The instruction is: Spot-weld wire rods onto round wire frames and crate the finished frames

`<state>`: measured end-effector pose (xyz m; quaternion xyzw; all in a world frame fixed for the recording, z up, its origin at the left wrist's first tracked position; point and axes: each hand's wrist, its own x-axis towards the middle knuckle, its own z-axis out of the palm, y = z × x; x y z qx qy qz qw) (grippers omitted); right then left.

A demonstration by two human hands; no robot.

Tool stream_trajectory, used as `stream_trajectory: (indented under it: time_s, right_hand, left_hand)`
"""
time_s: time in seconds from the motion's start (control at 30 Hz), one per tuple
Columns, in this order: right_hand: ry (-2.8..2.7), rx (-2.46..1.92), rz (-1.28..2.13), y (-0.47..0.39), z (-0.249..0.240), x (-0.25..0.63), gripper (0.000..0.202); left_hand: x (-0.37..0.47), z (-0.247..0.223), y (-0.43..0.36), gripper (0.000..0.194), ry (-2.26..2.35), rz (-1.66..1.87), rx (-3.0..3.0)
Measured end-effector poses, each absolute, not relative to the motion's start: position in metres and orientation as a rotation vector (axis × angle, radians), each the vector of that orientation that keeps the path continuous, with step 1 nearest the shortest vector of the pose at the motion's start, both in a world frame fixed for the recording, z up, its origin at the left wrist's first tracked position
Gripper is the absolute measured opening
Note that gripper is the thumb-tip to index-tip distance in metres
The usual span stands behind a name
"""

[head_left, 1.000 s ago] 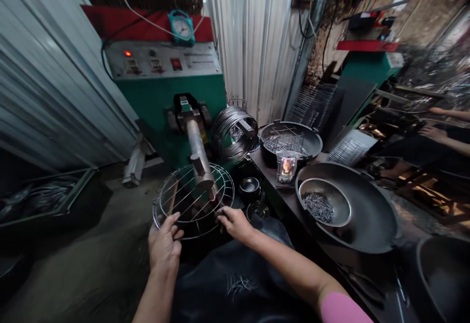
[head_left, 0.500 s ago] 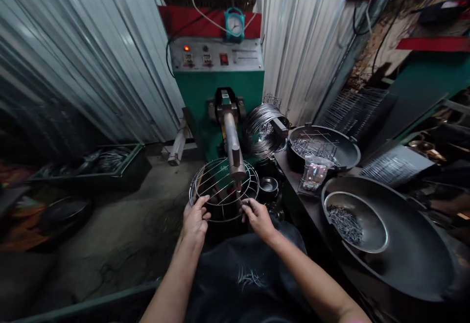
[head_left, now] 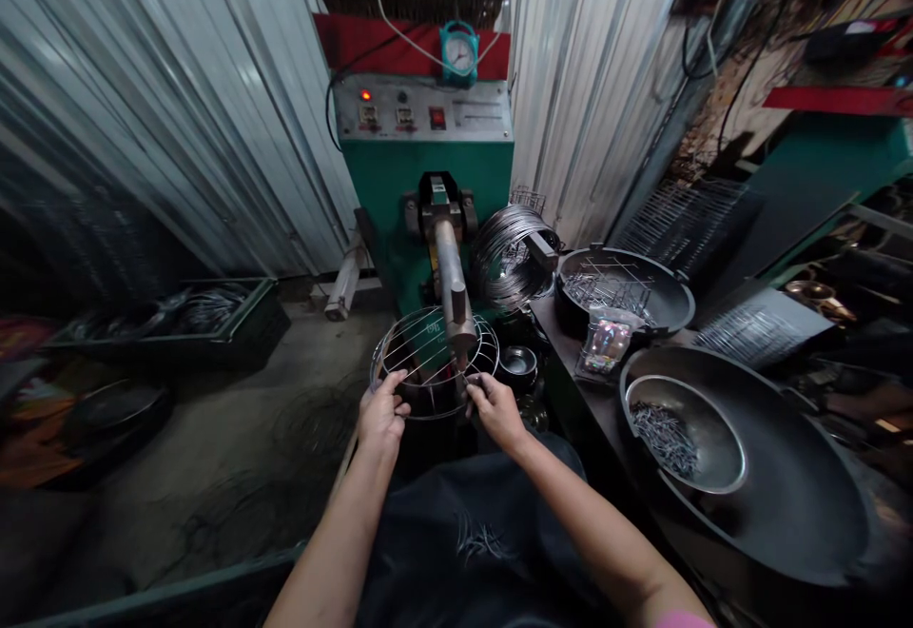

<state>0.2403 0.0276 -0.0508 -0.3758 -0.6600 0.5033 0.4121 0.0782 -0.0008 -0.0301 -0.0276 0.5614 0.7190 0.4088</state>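
A round wire rack (head_left: pixel 420 377), made of two rings with parallel bars across, sits under the metal electrode arm (head_left: pixel 451 276) of a green spot welding machine (head_left: pixel 420 156). Gripping its near left rim is my left hand (head_left: pixel 383 409), thumb on top and fingers curled. My right hand (head_left: pixel 495 409) pinches at the near right rim, beside the electrode tip (head_left: pixel 460 359); what lies between those fingertips is too small and dark to make out. Several short bent wire pieces (head_left: pixel 479 537) lie on the dark apron (head_left: pixel 428 561) over my lap.
A wire coil (head_left: pixel 510 262) hangs right of the arm. On the right-hand bench, a large pan (head_left: pixel 791 495) holds a steel bowl (head_left: pixel 734 438) of short wires; a second pan (head_left: pixel 681 300) holds wire frames. A green bin (head_left: pixel 249 323) stands at left.
The rack's near edge has risen and tilted a little toward the electrode tip. My right hand has shifted slightly up with it; both hands keep their hold. The view has shifted slightly.
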Motion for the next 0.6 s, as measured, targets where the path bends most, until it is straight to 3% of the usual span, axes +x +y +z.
stream_trajectory:
  time_s: [0.4,0.6]
  right_hand:
    - [-1.612,-0.982,1.322,0.030,-0.053,0.237,0.009]
    - [-1.594,-1.020,1.276,0.032,-0.049,0.251,0.015]
  left_hand:
    - [0.079,-0.029,-0.001,0.031,1.522,1.749,-0.018]
    - [0.087,-0.027,-0.012,0.036,1.518,1.718,-0.103]
